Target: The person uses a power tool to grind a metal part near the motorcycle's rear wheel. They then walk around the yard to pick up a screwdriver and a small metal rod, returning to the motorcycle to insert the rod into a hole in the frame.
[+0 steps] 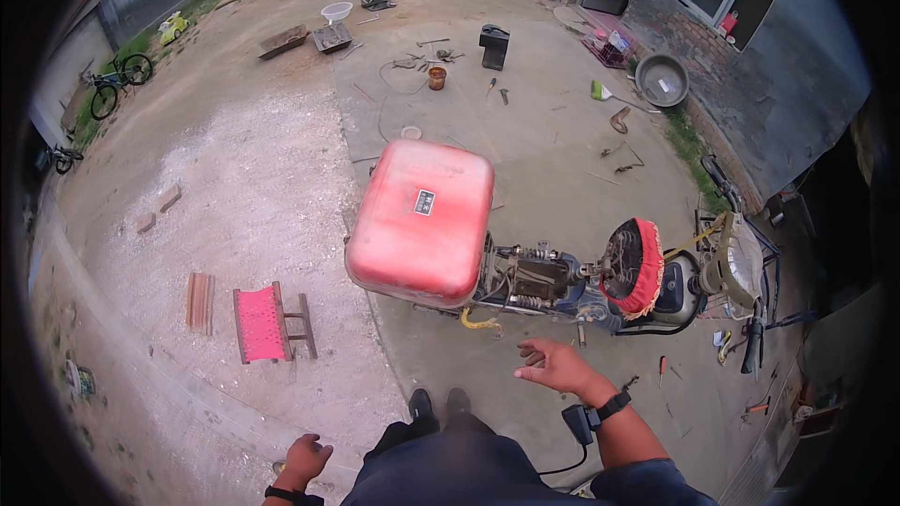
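Note:
My right hand point(553, 365) hangs open and holds nothing, just short of a partly exposed motorbike frame point(539, 276). The bike carries a large red rear box point(417, 225); a round part with a red fringed cover point(642, 267) stands tipped up toward the handlebar end. A yellow cord or strap point(478, 321) dangles below the box. My left hand point(305, 459) is low by my side, empty, its fingers loosely bent and apart. A small stool with pink webbing point(262, 319) stands on the pale ground to my left.
Around the bike lie a screwdriver point(663, 370), several tools and a small bucket point(437, 78). Beyond are a black container point(494, 47), a metal basin point(661, 80) by the building wall, and bicycles point(120, 84) at far left. Bricks point(169, 199) and planks point(200, 303) lie left.

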### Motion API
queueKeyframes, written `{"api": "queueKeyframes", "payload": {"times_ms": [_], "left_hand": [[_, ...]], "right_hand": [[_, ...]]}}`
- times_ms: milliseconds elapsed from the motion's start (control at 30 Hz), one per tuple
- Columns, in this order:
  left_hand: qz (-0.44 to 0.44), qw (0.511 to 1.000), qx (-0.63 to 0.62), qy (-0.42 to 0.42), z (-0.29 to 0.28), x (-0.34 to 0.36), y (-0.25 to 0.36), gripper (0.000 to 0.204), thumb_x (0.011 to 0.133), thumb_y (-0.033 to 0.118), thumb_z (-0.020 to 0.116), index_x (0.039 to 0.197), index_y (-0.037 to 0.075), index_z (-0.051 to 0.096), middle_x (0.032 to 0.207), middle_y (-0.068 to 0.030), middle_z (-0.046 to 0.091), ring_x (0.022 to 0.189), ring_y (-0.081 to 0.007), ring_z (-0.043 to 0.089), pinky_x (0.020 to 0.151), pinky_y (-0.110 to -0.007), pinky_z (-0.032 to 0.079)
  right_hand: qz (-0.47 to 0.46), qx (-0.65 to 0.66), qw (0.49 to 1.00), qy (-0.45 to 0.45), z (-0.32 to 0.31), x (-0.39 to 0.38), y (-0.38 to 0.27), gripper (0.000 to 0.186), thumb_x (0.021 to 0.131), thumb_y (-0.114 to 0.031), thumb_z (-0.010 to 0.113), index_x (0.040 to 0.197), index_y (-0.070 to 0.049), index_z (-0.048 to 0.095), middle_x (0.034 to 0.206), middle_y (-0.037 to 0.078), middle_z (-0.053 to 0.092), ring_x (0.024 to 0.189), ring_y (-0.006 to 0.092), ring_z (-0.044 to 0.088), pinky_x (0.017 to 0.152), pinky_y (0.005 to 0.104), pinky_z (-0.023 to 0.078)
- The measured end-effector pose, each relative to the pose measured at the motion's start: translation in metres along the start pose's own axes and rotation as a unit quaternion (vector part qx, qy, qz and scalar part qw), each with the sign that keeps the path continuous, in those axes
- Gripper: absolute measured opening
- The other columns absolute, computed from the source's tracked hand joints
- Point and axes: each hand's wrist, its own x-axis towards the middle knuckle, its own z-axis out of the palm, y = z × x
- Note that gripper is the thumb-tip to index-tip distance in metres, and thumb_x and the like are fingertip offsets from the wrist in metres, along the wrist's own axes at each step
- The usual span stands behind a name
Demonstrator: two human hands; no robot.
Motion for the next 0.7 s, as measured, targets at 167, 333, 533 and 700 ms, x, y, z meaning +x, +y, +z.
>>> {"api": "queueKeyframes", "payload": {"times_ms": [167,333,533,700], "left_hand": [[-0.038,0.998,-0.047,0.034,-0.009,0.0,-0.029,0.059,0.08,0.04,0.075,0.117,-0.005,0.066,0.098,-0.0192,0.074,0.099,-0.0352,0.07,0.09,-0.043,0.055],[-0.075,0.992,-0.092,0.038,-0.038,0.026,-0.051,0.059,0.079,0.039,0.075,0.116,-0.006,0.065,0.098,-0.0205,0.074,0.099,-0.0351,0.071,0.091,-0.043,0.055],[-0.058,0.996,-0.066,0.031,-0.127,0.129,-0.1,0.061,0.081,0.038,0.075,0.121,-0.007,0.063,0.101,-0.0213,0.074,0.1,-0.0352,0.071,0.09,-0.042,0.055],[-0.059,0.995,-0.066,0.053,-0.25,0.194,-0.105,0.058,0.082,0.034,0.074,0.123,-0.006,0.063,0.101,-0.0207,0.074,0.097,-0.0346,0.071,0.088,-0.041,0.056]], "right_hand": [[-0.094,0.018,0.995,0.033,-0.013,0.047,-0.073,0.062,0.08,-0.033,0.084,0.129,-0.001,0.061,0.112,0.015,0.069,0.097,0.0253,0.071,0.085,0.0361,0.057],[-0.146,0.025,0.989,0.028,-0.004,0.1,-0.146,0.06,0.081,-0.029,0.085,0.127,-0.001,0.061,0.111,0.016,0.069,0.095,0.0245,0.071,0.083,0.035,0.057],[-0.146,0.035,0.986,0.076,0.033,0.194,-0.233,0.058,0.08,-0.027,0.086,0.125,-0.001,0.063,0.108,0.015,0.07,0.093,0.023,0.071,0.081,0.0333,0.057],[-0.121,0.067,0.989,0.056,0.07,0.258,-0.285,0.057,0.079,-0.027,0.085,0.124,0.0,0.063,0.107,0.013,0.071,0.092,0.0219,0.07,0.081,0.0327,0.056]]}}
